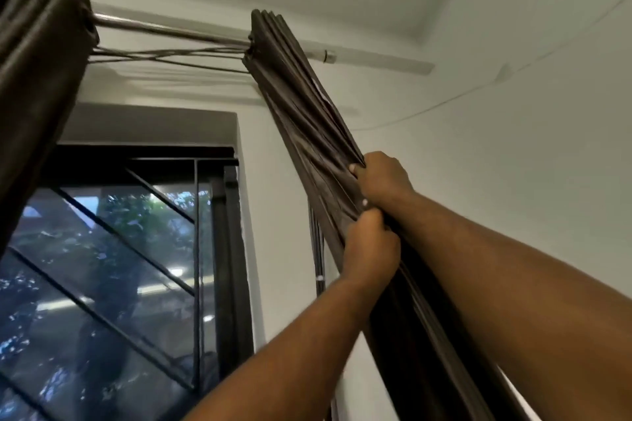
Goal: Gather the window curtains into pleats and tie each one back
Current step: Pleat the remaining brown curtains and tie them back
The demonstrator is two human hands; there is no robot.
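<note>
Across the lower left, noting a dark-framed window (136, 267) with diagonal bars. Noting the left curtain (37, 79) hanging bunched at the rod's left end. Noting the right curtain (307, 120) hanging further right on the same rod, gathered into narrow pleats and slanting down toward the lower right. Seeing the metal rod (171, 29) running between the two, with thin cords (164, 56) crossing just beneath it. Finding the right hand (384, 181) gripping the pleated bundle, fingers curled round it, and the left hand (371, 249) clenching the same bundle just below.
</note>
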